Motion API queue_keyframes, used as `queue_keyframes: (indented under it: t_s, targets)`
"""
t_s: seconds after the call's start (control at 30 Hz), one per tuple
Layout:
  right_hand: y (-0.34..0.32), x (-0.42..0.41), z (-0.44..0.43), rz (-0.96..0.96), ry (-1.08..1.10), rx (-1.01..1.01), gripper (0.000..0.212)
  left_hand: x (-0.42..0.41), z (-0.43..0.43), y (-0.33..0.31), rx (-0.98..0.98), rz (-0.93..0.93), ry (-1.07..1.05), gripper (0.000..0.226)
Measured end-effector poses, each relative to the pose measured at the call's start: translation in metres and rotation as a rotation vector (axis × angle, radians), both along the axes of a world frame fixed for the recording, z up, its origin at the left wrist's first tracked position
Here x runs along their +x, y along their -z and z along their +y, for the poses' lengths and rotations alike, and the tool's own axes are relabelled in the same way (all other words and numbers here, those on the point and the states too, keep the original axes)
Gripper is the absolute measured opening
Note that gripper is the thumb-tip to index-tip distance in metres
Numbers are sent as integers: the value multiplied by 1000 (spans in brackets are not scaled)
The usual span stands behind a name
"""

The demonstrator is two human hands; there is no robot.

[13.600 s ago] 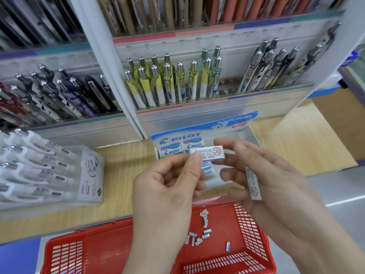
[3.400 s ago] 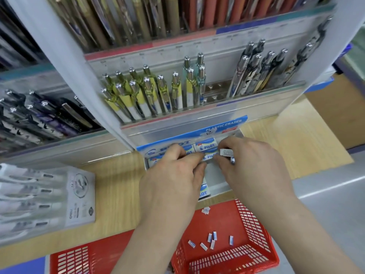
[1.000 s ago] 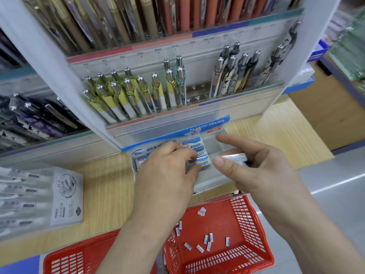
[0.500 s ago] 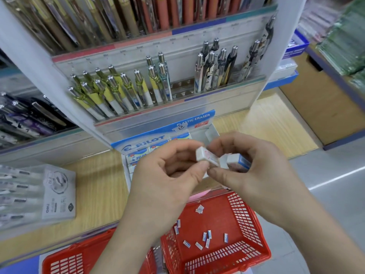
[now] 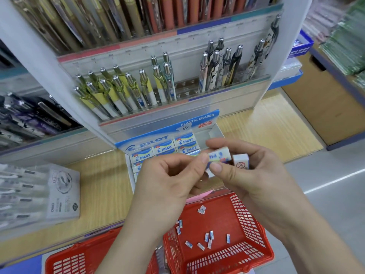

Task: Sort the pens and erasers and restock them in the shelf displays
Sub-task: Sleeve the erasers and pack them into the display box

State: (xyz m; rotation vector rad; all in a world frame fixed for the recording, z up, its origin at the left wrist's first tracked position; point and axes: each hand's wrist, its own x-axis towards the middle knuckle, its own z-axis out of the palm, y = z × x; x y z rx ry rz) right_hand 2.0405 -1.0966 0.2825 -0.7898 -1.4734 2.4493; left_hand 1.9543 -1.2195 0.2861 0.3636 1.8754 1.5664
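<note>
My left hand (image 5: pixel 167 180) and my right hand (image 5: pixel 248 175) meet above the front of the blue-and-white Pilot eraser display box (image 5: pixel 216 133). Both pinch one white Pilot eraser (image 5: pixel 218 155) between thumb and fingers. My right hand also holds a second eraser (image 5: pixel 241 160), end-on, deeper in its fingers. Rows of Pilot erasers (image 5: pixel 165 148) fill the back of the box; its front part is hidden by my hands. Below, several small erasers (image 5: pixel 207 237) lie loose in a red basket (image 5: pixel 250 224).
A white pen rack stands behind the box with yellow-and-white pens (image 5: pixel 118 91) and patterned dark pens (image 5: pixel 223 66). Boxed white pens (image 5: pixel 61 192) lie on the wooden shelf (image 5: pixel 102 184) at left. A second red basket (image 5: pixel 79 260) sits lower left. Grey floor lies at right.
The eraser held between both hands has been turned, so its printed side now faces up. The view has shifted slightly; the hands stay above the box's front.
</note>
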Motion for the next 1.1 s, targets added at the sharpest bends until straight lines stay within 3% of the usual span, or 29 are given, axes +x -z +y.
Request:
queue_keyframes:
  t_s: [0.1,0.17,0.23,0.3,0.4,0.47,0.77,0.97,1.1]
  targets:
    - [-3,-5,-5,50,76,-150,39,1,4,-2,0,-42,15,31]
    - [-3,-8,-8,42,113,-178,34,1,3,-1,-46,43,54,32]
    - [-1,-8,-8,-25,83,-66,30,-2,-3,0,-128,223,69,31]
    - [-5,-8,-6,-97,-9,89,27,-8,-9,-1,-103,284,20,9]
    - [-13,-8,1,-118,-192,267,18,-17,-16,-2,-26,301,174,38]
    - [-15,-10,3,-131,-241,304,12,-21,-17,-2,-31,338,260,38]
    - [3,-7,14,-338,-20,672,9,-27,-10,31,-364,798,217,22]
    - [3,-19,4,-529,-214,1141,7,-26,-8,40,-445,827,188,24]
    - [5,-32,-3,-631,-324,1290,8,-27,-5,36,-470,780,172,25]
